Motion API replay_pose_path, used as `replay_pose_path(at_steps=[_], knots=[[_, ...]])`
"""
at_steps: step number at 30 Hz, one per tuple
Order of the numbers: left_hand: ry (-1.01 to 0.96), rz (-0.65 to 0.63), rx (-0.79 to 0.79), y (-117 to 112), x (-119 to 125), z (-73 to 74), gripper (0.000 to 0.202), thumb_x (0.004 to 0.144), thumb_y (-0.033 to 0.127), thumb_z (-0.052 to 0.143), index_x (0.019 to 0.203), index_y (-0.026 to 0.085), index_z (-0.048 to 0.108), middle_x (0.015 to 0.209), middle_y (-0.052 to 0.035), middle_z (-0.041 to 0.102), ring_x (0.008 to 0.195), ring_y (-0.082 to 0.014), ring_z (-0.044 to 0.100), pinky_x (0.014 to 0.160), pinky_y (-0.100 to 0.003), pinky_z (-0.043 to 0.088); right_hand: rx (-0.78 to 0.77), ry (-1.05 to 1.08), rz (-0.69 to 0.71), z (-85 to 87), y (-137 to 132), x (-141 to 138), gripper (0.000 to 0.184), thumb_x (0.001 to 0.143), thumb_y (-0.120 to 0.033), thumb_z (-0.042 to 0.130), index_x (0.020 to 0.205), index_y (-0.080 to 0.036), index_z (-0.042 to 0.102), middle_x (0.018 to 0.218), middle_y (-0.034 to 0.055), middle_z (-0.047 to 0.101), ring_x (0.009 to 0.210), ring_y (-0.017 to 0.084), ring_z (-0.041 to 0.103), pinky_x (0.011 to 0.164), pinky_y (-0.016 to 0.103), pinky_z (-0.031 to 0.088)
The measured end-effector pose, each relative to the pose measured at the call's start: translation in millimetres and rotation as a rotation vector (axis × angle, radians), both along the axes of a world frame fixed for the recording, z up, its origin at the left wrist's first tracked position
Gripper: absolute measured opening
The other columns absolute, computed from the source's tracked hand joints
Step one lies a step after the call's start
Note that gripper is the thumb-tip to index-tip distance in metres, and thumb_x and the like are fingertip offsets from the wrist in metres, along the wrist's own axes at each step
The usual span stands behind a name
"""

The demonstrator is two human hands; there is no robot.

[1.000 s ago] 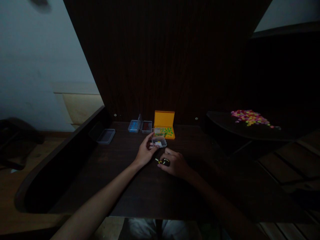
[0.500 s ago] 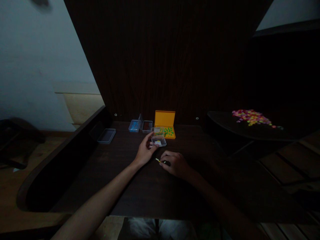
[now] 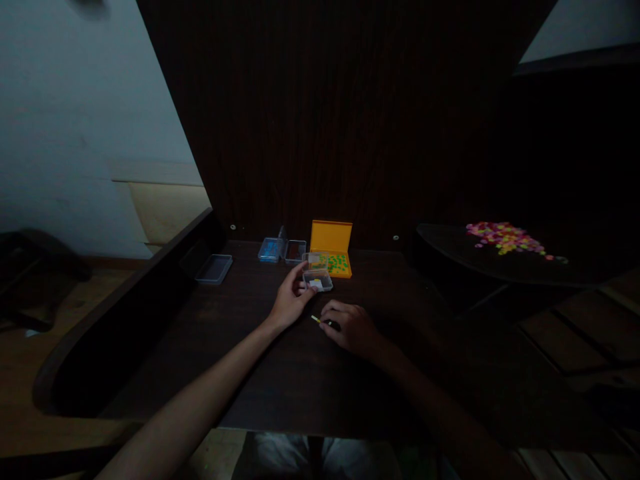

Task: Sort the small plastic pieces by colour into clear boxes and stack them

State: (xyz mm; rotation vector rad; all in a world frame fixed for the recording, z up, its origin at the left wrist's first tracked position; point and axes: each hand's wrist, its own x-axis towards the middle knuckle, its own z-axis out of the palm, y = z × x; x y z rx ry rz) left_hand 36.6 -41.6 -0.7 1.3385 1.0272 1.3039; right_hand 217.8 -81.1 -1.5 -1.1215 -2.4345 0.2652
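My left hand [image 3: 289, 300] is closed on a small clear plastic box [image 3: 326, 285], with the thumb at its near wall and the fingers along its left side. The box stands with its lid up, and a white and yellow bit lies inside. Just nearer and to the right, my right hand [image 3: 351, 328] pinches a slim pale-and-yellow stick [image 3: 315, 319] low over the desk; its exact kind is too small and dark to make out. Directly behind the clear box, an orange-yellow case [image 3: 331, 236] stands open with many small green pieces in its base.
Left of the orange-yellow case are a clear box with blue pieces [image 3: 270, 249] and another with dark reddish contents [image 3: 297, 251]. A shallow clear box [image 3: 215, 269] lies farther left by the raised side panel. Pink and yellow pieces [image 3: 506, 237] are heaped on a shelf at right.
The view has shifted slightly. Both hands keep nearly the same places and grips, and the boxes stay where they were.
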Motion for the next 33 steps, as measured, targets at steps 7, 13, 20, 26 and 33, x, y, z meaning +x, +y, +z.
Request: replay_pose_path(at_steps=[7,13,20,26,33], knots=[[0.007,0.010,0.015,0.6,0.0,-1.5,0.067,0.072,0.027,0.074,0.134,0.019,0.049,0.107,-0.0073,0.063,0.073,-0.0124,0.061,0.066,-0.024,0.052,0.013,-0.010,0.014,-0.2,-0.1,0.1,0.006,0.085,-0.020,0.062,0.085,-0.020,0.068,0.094,0.0031,0.068,0.082,0.015,0.064,0.073,0.026,0.046],[-0.005,0.002,0.010,1.2,-0.9,-1.2,0.067,0.072,0.028,0.075,0.133,0.020,0.050,0.110,-0.0076,0.063,0.075,-0.0127,0.061,0.069,-0.025,0.053,0.021,-0.025,0.018,2.5,0.3,-1.1,0.008,0.085,-0.019,0.061,0.084,-0.020,0.068,0.092,0.0033,0.069,0.081,0.015,0.064,0.070,0.026,0.046],[0.007,-0.001,-0.004,-1.0,-1.0,1.4,0.069,0.074,0.030,0.073,0.135,0.018,0.046,0.095,-0.0055,0.065,0.073,-0.0140,0.061,0.071,-0.027,0.051,0.044,-0.011,0.044,3.4,0.6,-1.2,0.010,0.087,-0.018,0.058,0.082,-0.019,0.067,0.090,0.0044,0.068,0.080,0.016,0.064,0.071,0.026,0.047],[0.008,-0.002,-0.001,-1.6,-1.1,2.1,0.070,0.073,0.031,0.073,0.136,0.017,0.045,0.088,-0.0038,0.064,0.073,-0.0144,0.060,0.072,-0.027,0.051,0.033,0.001,0.034,1.5,1.3,-0.5,0.008,0.086,-0.018,0.059,0.083,-0.019,0.067,0.090,0.0042,0.068,0.081,0.016,0.064,0.072,0.026,0.046],[-0.005,-0.002,-0.003,-0.2,-0.3,0.2,0.068,0.072,0.029,0.074,0.134,0.018,0.047,0.096,-0.0045,0.063,0.072,-0.0125,0.060,0.070,-0.026,0.051,0.022,-0.052,0.007,5.4,0.9,-0.7,0.009,0.086,-0.019,0.060,0.083,-0.020,0.069,0.094,0.0035,0.069,0.084,0.016,0.064,0.073,0.026,0.046]])
